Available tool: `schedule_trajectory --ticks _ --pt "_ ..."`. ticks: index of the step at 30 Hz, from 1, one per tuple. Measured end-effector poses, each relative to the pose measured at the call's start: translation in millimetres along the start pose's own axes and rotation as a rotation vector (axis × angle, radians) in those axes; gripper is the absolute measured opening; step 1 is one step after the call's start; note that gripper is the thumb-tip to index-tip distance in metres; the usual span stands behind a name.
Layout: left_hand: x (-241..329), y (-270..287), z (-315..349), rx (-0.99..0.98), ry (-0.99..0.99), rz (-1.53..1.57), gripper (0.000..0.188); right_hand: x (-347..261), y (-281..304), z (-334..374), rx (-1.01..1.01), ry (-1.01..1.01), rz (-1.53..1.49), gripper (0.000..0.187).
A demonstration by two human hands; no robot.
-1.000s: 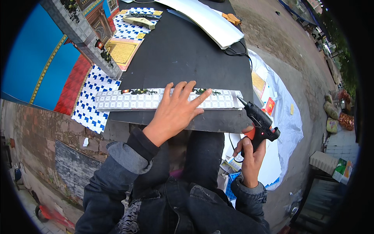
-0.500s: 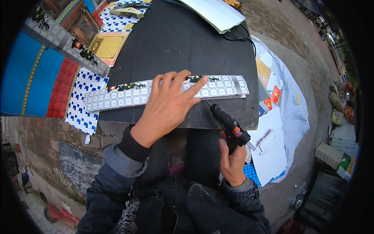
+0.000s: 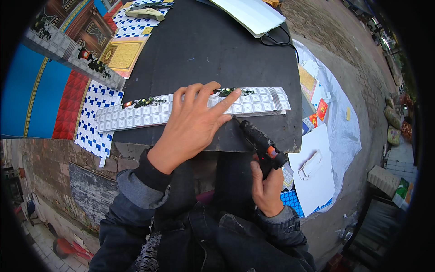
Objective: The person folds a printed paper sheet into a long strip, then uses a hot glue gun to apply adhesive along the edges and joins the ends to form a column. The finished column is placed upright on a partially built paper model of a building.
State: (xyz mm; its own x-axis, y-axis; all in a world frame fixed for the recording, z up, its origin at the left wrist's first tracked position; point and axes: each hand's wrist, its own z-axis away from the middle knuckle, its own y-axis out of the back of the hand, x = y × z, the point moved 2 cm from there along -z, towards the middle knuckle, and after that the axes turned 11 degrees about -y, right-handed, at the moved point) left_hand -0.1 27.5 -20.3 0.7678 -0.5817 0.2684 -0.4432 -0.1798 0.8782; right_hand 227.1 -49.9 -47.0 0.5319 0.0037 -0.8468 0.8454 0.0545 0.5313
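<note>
Strip (image 3: pixel 258 101) partly under left hand (image 3: pixel 188 124), glue gun (image 3: pixel 259 138) partly obscured

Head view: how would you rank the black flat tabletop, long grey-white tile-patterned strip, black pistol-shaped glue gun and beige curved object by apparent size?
Largest to smallest:
1. Tabletop
2. Strip
3. Glue gun
4. Beige curved object

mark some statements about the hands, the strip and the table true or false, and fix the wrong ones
1. The right hand holds a black glue gun. True.
2. The left hand rests on the patterned strip. True.
3. The glue gun points away from the strip. False: its nozzle points toward the strip's near edge.
4. A black cable shows beside the white sheets. True.
5. The strip stands on end. False: it lies across the black tabletop.
</note>
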Motion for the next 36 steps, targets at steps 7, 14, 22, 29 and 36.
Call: schedule_trajectory --ticks 7,14,22,29,36 --pt "0.0 -0.2 0.2 -0.015 -0.003 0.001 0.052 -0.3 1.3 1.7 0.083 0.010 0.027 0.034" --pt "0.7 1.0 -0.3 -0.027 0.011 0.012 0.052 2.4 12.8 3.3 0.121 -0.074 0.009 0.040" --pt "2.4 3.4 -1.3 -0.063 0.036 0.018 0.052 3.9 24.0 0.0 0.221 -0.009 0.058 0.042" --pt "0.9 1.5 -1.1 -0.037 0.000 0.010 0.052 9.5 32.1 2.4 0.250 -0.188 0.009 0.044" --pt "1.7 2.4 -0.4 -0.065 0.025 0.010 0.052 -4.2 41.3 -5.5 0.319 0.011 0.256 0.047"
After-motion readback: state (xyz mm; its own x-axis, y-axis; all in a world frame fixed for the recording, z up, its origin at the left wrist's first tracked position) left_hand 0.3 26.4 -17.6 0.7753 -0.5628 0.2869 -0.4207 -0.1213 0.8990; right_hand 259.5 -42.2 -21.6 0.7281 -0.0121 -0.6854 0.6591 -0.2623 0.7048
